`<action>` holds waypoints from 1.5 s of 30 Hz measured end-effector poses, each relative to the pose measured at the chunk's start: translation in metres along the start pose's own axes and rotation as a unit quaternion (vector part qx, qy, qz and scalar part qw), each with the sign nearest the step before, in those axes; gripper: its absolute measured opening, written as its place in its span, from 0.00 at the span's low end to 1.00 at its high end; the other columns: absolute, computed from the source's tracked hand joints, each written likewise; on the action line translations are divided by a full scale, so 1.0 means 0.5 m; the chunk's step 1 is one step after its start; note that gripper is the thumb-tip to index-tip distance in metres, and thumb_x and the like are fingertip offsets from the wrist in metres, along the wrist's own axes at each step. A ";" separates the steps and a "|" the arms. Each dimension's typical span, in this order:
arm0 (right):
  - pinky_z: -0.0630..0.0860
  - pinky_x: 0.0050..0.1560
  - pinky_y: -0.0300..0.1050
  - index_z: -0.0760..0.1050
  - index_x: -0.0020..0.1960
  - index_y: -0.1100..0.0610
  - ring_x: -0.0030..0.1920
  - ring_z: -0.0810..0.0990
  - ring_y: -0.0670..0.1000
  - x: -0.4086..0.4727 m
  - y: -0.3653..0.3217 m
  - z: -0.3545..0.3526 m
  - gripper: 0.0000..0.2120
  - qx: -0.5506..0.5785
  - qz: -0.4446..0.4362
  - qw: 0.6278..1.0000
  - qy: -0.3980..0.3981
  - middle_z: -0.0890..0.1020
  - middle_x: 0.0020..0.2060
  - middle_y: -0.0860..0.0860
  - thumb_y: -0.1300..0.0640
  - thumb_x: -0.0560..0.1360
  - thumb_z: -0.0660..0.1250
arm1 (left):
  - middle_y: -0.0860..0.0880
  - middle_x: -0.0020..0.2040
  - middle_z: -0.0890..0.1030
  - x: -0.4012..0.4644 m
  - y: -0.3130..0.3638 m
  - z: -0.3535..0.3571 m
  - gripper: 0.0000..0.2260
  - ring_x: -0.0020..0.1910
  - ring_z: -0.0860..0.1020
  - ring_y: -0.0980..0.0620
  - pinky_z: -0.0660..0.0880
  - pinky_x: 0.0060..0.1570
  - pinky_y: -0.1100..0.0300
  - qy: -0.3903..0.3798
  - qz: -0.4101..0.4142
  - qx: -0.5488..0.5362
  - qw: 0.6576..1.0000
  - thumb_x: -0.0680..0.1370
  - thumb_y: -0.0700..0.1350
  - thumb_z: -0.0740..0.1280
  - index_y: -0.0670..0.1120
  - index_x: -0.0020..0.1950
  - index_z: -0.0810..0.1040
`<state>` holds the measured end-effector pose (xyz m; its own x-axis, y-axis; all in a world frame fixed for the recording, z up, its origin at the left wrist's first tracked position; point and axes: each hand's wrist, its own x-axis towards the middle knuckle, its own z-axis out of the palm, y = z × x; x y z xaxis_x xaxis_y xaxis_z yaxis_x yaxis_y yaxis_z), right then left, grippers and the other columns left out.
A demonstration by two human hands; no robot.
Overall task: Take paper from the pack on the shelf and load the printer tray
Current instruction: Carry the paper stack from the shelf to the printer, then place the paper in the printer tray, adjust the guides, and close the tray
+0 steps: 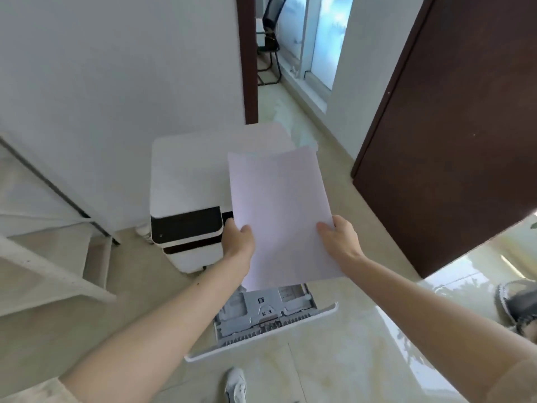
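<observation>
A stack of white paper (280, 210) is held flat in the air in front of me, tilted a little away. My left hand (238, 238) grips its left edge and my right hand (338, 238) grips its right edge. Below the paper stands a white printer (186, 181) with a dark front panel, on the floor. Its paper tray (261, 321) is pulled out toward me, and grey guides show inside it. The paper hides the tray's far part. No paper pack is in view.
White shelf boards (49, 266) stand at the left. A dark brown door (453, 141) is open at the right, beside a doorway with a chair (270, 39) beyond. A white shoe (235, 385) is on the tiled floor near the tray's front, and a grey slipper (517, 309) lies at the right edge.
</observation>
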<state>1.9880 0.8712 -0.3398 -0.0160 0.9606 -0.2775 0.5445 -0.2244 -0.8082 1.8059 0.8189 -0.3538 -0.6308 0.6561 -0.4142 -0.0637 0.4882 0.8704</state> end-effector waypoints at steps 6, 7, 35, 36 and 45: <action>0.70 0.40 0.46 0.73 0.49 0.62 0.44 0.75 0.58 -0.049 0.060 0.030 0.08 -0.010 -0.001 0.999 -0.035 0.77 0.39 0.52 0.58 0.77 0.59 | 0.41 0.58 0.78 -0.053 -0.084 -0.019 0.13 0.45 0.73 0.45 0.69 0.45 0.57 0.035 -0.036 0.001 0.999 0.80 0.38 0.55 0.41 0.62 0.71; 0.70 0.40 0.46 0.73 0.50 0.62 0.44 0.75 0.58 -0.058 0.070 0.037 0.09 -0.009 0.004 0.999 -0.039 0.77 0.39 0.52 0.58 0.77 0.59 | 0.41 0.56 0.78 -0.060 -0.096 -0.024 0.13 0.43 0.73 0.46 0.69 0.43 0.58 0.035 -0.045 -0.002 0.998 0.80 0.38 0.55 0.41 0.63 0.71; 0.71 0.37 0.45 0.75 0.49 0.64 0.44 0.78 0.60 -0.159 0.293 0.165 0.10 -0.074 0.139 0.982 -0.105 0.80 0.43 0.60 0.61 0.73 0.58 | 0.45 0.54 0.76 -0.123 -0.340 -0.082 0.15 0.49 0.73 0.45 0.71 0.49 0.57 -0.015 -0.234 0.005 0.972 0.79 0.37 0.57 0.41 0.66 0.71; 0.71 0.40 0.45 0.76 0.49 0.63 0.45 0.79 0.61 -0.151 0.292 0.168 0.10 -0.073 0.145 0.980 -0.111 0.80 0.44 0.60 0.61 0.73 0.59 | 0.46 0.51 0.76 -0.115 -0.337 -0.080 0.14 0.48 0.72 0.45 0.70 0.48 0.58 -0.016 -0.246 0.003 0.969 0.80 0.37 0.58 0.41 0.64 0.72; 0.66 0.32 0.41 0.73 0.35 0.58 0.36 0.74 0.56 -0.057 0.290 0.179 0.09 -0.072 0.175 0.967 -0.170 0.75 0.31 0.54 0.62 0.74 0.61 | 0.45 0.61 0.71 -0.067 -0.310 -0.058 0.20 0.52 0.65 0.50 0.66 0.57 0.55 -0.009 -0.298 0.004 0.954 0.81 0.36 0.60 0.38 0.74 0.65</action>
<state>1.9921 0.7965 -0.4956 -0.0705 0.7154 -0.6952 0.6766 -0.4778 -0.5603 1.8144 0.7043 -0.4670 -0.4702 0.2704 -0.8401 -0.4011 0.7825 0.4763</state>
